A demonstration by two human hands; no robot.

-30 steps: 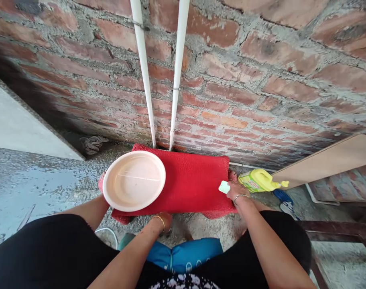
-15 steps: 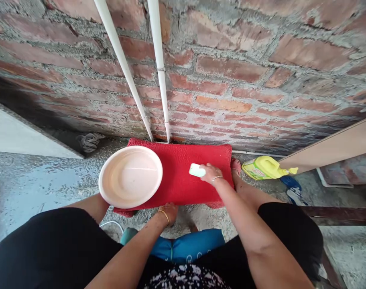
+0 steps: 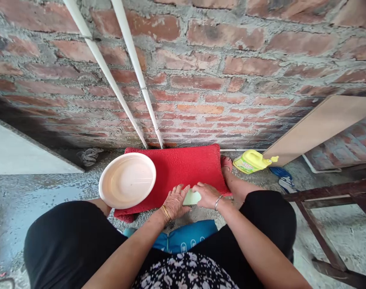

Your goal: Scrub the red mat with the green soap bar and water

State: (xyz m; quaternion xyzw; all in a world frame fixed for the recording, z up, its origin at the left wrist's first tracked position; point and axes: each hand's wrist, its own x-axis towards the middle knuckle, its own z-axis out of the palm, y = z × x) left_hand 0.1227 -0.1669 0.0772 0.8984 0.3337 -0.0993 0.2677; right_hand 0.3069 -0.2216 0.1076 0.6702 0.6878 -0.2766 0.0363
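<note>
A pale green bar, soap by its look, lies between my two hands at the near edge of a red cloth. My right hand grips its right end, fingers curled over it. At the other end is my left hand, with its fingers against the bar and its thumb below. The red cloth is spread flat over a low support, mostly hidden under it. On the cloth's left part rests a round cream basin with clear water in it.
A yellow jug stands right of the cloth by my foot. Two white pipes run down the brick wall behind. A dark wooden frame is at the right, and a blue bundle lies between my legs. The floor at left is wet.
My right hand has drawn the bar back to the cloth's near edge. My left hand has risen from beside the cloth to the bar. The view has shifted slightly.
</note>
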